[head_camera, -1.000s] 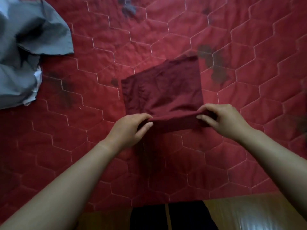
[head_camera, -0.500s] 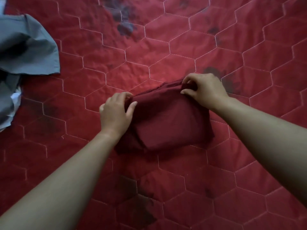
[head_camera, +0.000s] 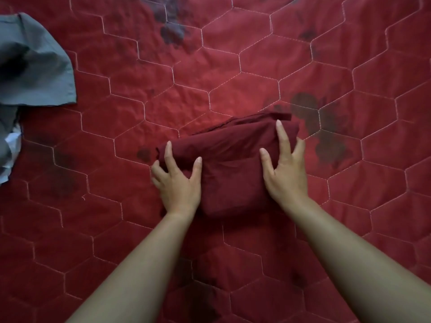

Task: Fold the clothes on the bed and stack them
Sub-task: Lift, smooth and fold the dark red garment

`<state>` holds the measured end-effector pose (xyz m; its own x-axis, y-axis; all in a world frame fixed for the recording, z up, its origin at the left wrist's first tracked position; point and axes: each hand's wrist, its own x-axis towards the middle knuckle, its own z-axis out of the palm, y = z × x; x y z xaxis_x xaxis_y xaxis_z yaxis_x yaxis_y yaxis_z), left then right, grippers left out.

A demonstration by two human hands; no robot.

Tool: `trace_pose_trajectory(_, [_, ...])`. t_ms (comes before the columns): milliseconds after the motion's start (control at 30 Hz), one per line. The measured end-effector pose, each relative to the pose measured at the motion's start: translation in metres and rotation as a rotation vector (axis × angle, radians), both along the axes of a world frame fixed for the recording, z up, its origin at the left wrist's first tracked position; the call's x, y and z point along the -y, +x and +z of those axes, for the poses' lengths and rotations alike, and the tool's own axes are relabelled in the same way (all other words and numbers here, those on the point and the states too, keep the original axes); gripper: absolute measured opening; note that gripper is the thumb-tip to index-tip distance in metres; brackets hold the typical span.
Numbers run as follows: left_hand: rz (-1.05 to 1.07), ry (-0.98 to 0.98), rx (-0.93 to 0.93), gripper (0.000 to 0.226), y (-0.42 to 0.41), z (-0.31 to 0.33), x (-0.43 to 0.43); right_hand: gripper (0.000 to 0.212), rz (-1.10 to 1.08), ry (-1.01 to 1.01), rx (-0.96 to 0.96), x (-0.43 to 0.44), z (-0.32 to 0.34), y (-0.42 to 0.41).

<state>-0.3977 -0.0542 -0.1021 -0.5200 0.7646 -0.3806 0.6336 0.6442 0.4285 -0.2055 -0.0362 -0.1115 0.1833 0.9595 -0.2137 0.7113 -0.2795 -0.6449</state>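
Observation:
A dark maroon garment (head_camera: 229, 164) lies folded into a small thick packet in the middle of the red quilted bed cover (head_camera: 233, 66). My left hand (head_camera: 178, 180) rests flat on its left end with fingers spread; its outer fingers curl over that edge. Flat on the right end lies my right hand (head_camera: 284, 169), fingers apart and pointing away from me. Both palms press down on the cloth. A loose maroon flap sticks out behind the packet's far edge.
A crumpled grey-blue garment (head_camera: 35, 66) lies at the left edge of the bed, with a bit of white cloth (head_camera: 9, 148) under it. The quilt has hexagon stitching and several dark blotches.
The near edge of the maroon garment was lifted and folded over to the far edge. Both hands have let go of the far edge and come down flat on top of the packet.

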Motion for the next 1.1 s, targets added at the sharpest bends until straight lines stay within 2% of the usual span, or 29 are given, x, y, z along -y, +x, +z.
trace_pose_trajectory(133, [-0.011,0.054,0.069,0.071,0.017,-0.001,0.001,0.058,-0.032,-0.007,0.017,0.001,-0.003,0.01])
trace_pose_trajectory(300, [-0.124,0.064,0.107,0.071,0.034,0.002,0.02,0.055,-0.031,-0.036,0.095,0.02,-0.001,0.044])
trace_pose_trajectory(667, [-0.539,-0.013,0.257,0.067,0.155,0.014,0.082,0.053,-0.192,-0.033,0.273,0.112,0.021,0.204])
trace_pose_trajectory(800, [-0.66,-0.034,-0.001,0.063,0.209,0.014,0.093,0.051,-0.22,-0.018,0.331,0.133,0.025,0.269])
trace_pose_trajectory(900, [-0.838,0.091,-0.178,0.066,0.24,0.015,0.098,0.053,-0.21,0.022,0.465,0.148,0.026,0.289])
trace_pose_trajectory(1000, [-1.055,0.251,-0.218,0.059,0.266,0.008,0.099,0.054,-0.109,0.067,0.472,0.156,0.024,0.274])
trace_pose_trajectory(1100, [-1.122,0.25,-0.222,0.054,0.274,-0.007,0.098,0.055,0.007,0.069,0.413,0.156,0.012,0.254])
